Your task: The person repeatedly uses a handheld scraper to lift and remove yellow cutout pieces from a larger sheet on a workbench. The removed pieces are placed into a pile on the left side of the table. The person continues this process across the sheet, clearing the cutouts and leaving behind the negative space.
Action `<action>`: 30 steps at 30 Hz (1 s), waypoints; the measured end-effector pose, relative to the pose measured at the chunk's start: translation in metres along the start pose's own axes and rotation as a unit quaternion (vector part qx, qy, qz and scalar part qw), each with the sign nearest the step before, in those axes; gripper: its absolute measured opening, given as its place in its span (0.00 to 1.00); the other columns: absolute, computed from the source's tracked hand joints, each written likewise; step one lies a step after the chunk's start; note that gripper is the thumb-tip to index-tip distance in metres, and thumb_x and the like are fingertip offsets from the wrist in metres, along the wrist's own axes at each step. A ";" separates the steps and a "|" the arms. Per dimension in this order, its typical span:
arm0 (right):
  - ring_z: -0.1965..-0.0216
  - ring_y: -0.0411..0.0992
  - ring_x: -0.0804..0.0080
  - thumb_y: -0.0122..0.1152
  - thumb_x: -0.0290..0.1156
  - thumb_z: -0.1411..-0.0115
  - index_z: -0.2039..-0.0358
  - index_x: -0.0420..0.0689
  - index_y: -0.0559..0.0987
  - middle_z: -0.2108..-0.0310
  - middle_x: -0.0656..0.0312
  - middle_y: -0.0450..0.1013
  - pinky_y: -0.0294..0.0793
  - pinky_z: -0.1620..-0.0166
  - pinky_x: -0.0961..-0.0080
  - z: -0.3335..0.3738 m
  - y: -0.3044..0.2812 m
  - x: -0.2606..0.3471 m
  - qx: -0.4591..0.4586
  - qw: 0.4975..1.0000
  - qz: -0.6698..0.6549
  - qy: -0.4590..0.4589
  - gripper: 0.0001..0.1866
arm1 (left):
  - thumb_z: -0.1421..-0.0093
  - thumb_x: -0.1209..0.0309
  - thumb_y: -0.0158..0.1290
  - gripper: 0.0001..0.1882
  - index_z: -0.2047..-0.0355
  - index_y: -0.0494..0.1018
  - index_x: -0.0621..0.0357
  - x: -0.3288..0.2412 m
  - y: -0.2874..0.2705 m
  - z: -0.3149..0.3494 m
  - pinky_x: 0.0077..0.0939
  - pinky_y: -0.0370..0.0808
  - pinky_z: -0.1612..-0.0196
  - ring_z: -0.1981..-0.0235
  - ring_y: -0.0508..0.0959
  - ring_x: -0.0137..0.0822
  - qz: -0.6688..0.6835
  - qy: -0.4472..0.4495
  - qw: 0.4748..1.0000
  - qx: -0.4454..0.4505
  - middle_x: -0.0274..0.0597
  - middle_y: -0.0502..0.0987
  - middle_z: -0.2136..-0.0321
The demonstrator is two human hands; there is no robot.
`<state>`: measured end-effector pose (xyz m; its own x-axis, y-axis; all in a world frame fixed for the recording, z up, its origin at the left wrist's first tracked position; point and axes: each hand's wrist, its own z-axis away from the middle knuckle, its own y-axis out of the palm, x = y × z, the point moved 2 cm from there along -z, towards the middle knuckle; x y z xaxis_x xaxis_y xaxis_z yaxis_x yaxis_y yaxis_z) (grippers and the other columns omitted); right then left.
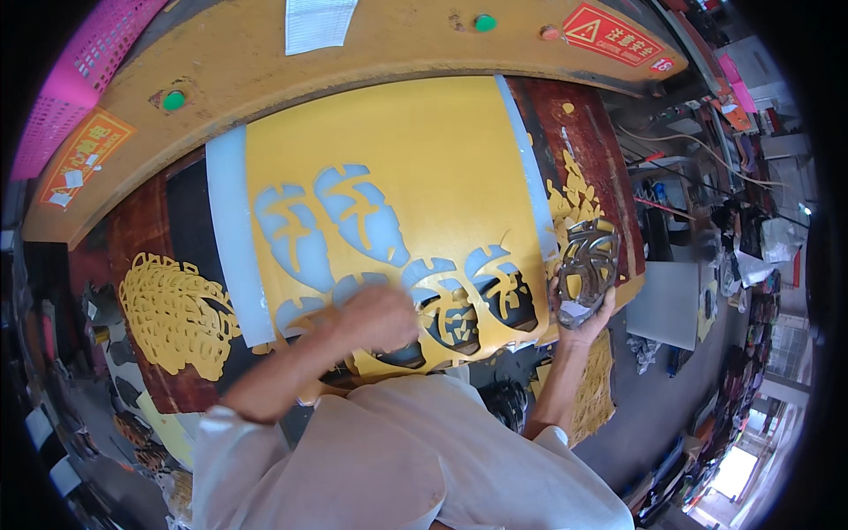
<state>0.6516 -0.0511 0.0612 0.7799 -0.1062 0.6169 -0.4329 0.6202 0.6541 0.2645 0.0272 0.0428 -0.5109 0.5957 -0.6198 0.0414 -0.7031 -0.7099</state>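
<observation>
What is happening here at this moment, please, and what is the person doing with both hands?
The person's right hand holds a dark metal die at the right edge of the yellow sheet. The left hand is closed and blurred above the sheet's near part; whether it holds anything cannot be told. Several strappy, sole-shaped openings are already cut in the sheet. A pile of yellow cut pieces lies to the left.

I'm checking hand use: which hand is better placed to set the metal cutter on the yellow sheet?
Probably the right hand: it grips the metal cutter beside the yellow sheet. The left hand, blurred, is farther from the cutter.
</observation>
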 end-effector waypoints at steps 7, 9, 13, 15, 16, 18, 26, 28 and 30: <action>0.35 0.74 0.62 0.78 0.23 0.52 0.42 0.38 0.85 0.34 0.52 0.74 0.74 0.34 0.67 -0.039 0.110 -0.056 0.242 0.731 0.605 -0.202 0.32 | 0.36 0.74 0.62 0.05 0.61 0.82 0.61 -0.022 0.023 0.048 0.42 0.80 0.54 0.57 0.81 0.49 0.151 -0.045 0.900 -0.407 0.44 0.84 0.60; 0.36 0.74 0.57 0.79 0.28 0.53 0.45 0.40 0.87 0.36 0.51 0.75 0.75 0.35 0.65 -0.055 0.132 -0.102 0.302 0.673 0.638 -0.221 0.30 | 0.36 0.75 0.63 0.05 0.61 0.82 0.62 -0.018 0.031 0.062 0.42 0.80 0.54 0.57 0.81 0.51 0.189 -0.056 0.886 -0.420 0.45 0.84 0.59; 0.44 0.75 0.48 0.77 0.32 0.54 0.51 0.48 0.90 0.37 0.55 0.76 0.78 0.39 0.55 -0.061 0.149 -0.168 0.337 0.551 0.668 -0.371 0.26 | 0.37 0.78 0.62 0.06 0.60 0.82 0.63 -0.024 0.070 0.120 0.43 0.80 0.53 0.57 0.82 0.52 0.195 -0.168 0.834 -0.489 0.47 0.84 0.59; 0.42 0.75 0.47 0.79 0.32 0.51 0.50 0.45 0.90 0.37 0.51 0.75 0.78 0.39 0.55 -0.056 0.148 -0.185 0.334 0.490 0.701 -0.397 0.25 | 0.38 0.79 0.61 0.07 0.59 0.82 0.64 -0.024 0.097 0.146 0.45 0.80 0.52 0.57 0.82 0.52 0.171 -0.209 0.808 -0.524 0.48 0.84 0.59; 0.41 0.75 0.47 0.80 0.32 0.50 0.49 0.44 0.89 0.37 0.49 0.75 0.78 0.38 0.55 -0.055 0.147 -0.188 0.324 0.463 0.714 -0.412 0.25 | 0.38 0.79 0.61 0.07 0.59 0.82 0.64 -0.023 0.110 0.154 0.45 0.80 0.52 0.57 0.82 0.52 0.156 -0.231 0.799 -0.533 0.48 0.83 0.59; 0.39 0.75 0.47 0.80 0.33 0.47 0.48 0.46 0.89 0.37 0.49 0.75 0.78 0.39 0.56 -0.060 0.145 -0.185 0.349 0.489 0.701 -0.384 0.24 | 0.38 0.79 0.61 0.06 0.60 0.83 0.62 -0.017 0.132 0.159 0.46 0.79 0.51 0.56 0.82 0.52 0.118 -0.244 0.793 -0.545 0.47 0.83 0.59; 0.50 0.81 0.70 0.70 0.34 0.31 0.44 0.36 0.85 0.47 0.54 0.82 0.79 0.48 0.75 -0.093 0.096 -0.084 0.175 0.752 0.610 -0.175 0.19 | 0.35 0.68 0.61 0.04 0.62 0.83 0.52 -0.008 0.164 0.136 0.46 0.74 0.52 0.58 0.80 0.48 -0.048 -0.259 0.811 -0.523 0.42 0.80 0.60; 0.54 0.80 0.76 0.69 0.33 0.29 0.45 0.33 0.85 0.52 0.58 0.83 0.79 0.49 0.78 -0.076 0.070 -0.067 0.156 0.805 0.553 -0.143 0.18 | 0.35 0.69 0.61 0.04 0.63 0.82 0.53 -0.010 0.164 0.136 0.46 0.74 0.52 0.58 0.80 0.48 -0.070 -0.256 0.800 -0.539 0.42 0.80 0.61; 0.59 0.78 0.81 0.68 0.33 0.29 0.44 0.32 0.84 0.58 0.63 0.84 0.78 0.52 0.81 -0.057 0.043 -0.054 0.113 0.841 0.515 -0.118 0.20 | 0.35 0.69 0.61 0.04 0.64 0.82 0.54 -0.015 0.167 0.137 0.46 0.74 0.53 0.59 0.80 0.49 -0.111 -0.225 0.775 -0.580 0.43 0.80 0.63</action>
<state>0.6159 0.0255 0.0311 -0.1619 0.2287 0.9600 -0.9199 0.3173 -0.2307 0.1618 -0.1523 -0.0207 -0.8528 0.2726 -0.4455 0.5206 0.3754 -0.7669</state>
